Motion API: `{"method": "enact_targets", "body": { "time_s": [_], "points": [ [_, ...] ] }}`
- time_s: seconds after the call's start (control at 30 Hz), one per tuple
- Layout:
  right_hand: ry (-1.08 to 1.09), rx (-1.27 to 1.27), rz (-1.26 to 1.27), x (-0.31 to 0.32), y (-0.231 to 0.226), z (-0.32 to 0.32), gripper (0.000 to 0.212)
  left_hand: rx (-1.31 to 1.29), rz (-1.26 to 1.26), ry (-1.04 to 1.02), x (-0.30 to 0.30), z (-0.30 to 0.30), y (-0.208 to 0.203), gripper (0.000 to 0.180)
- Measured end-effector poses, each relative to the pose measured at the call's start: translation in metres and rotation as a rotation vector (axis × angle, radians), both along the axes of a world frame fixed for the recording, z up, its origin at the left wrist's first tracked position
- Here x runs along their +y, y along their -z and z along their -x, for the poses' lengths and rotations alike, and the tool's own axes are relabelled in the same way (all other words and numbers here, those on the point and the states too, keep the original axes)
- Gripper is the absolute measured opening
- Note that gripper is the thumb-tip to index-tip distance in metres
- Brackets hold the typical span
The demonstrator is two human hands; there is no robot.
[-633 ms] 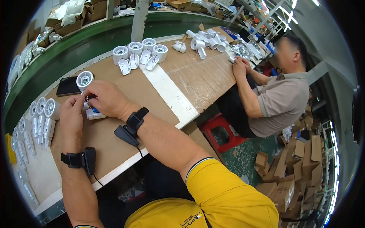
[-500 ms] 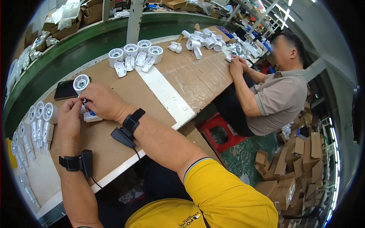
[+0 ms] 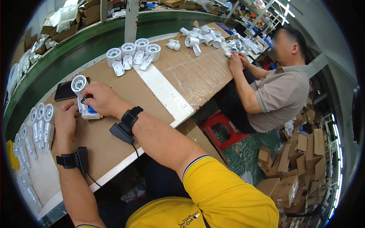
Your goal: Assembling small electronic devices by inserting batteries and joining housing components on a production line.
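Hands meet over a small white part with a blue patch (image 3: 88,110) lying on the brown table (image 3: 114,140), toward its left end. The right hand (image 3: 99,99) comes across from the right with its fingers curled down onto the top of this part, the grip closed on it, though the fingertips themselves are hidden behind the knuckles. The left hand (image 3: 65,122) lies just beside the part on its left, thumb and fingers bent toward it and touching its edge; whether that grip has truly closed on the part I cannot tell. Each wrist carries a black strap with a small black box and a thin cable. Right above the hands stands a white round housing (image 3: 79,83) with its open face turned up, touching or almost touching the right hand's fingers, and beside it lies a black flat phone-like slab (image 3: 65,92). At the left edge of the table a row of similar white housings (image 3: 40,121) lies side by side. Farther up the table stands another group of white housings (image 3: 131,57), next to a pale strip (image 3: 163,93) running across the brown surface. At the far right end a seated person in a beige shirt (image 3: 277,95) works with both hands among more white parts (image 3: 199,36).
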State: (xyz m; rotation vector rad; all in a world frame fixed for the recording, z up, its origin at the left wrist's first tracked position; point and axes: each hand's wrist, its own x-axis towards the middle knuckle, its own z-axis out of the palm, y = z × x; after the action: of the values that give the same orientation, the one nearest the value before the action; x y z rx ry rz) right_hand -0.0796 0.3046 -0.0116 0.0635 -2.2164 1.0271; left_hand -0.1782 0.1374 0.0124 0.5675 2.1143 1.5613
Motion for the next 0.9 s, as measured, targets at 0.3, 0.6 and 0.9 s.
{"method": "enact_targets", "body": {
  "time_s": [0.3,0.6,0.9],
  "points": [
    [-0.060,0.051,0.249,-0.011,0.003,0.011,0.019,-0.308,-0.251,0.115,-0.007,0.016,0.018,0.030],
    [-0.044,0.041,0.154,-0.001,-0.012,-0.010,0.019,-0.511,-0.705,0.194,0.021,-0.004,0.023,0.034],
    [-0.014,0.037,0.098,-0.007,-0.016,-0.010,0.019,-0.501,-0.642,0.178,0.010,-0.006,0.014,0.032]
  ]
}}
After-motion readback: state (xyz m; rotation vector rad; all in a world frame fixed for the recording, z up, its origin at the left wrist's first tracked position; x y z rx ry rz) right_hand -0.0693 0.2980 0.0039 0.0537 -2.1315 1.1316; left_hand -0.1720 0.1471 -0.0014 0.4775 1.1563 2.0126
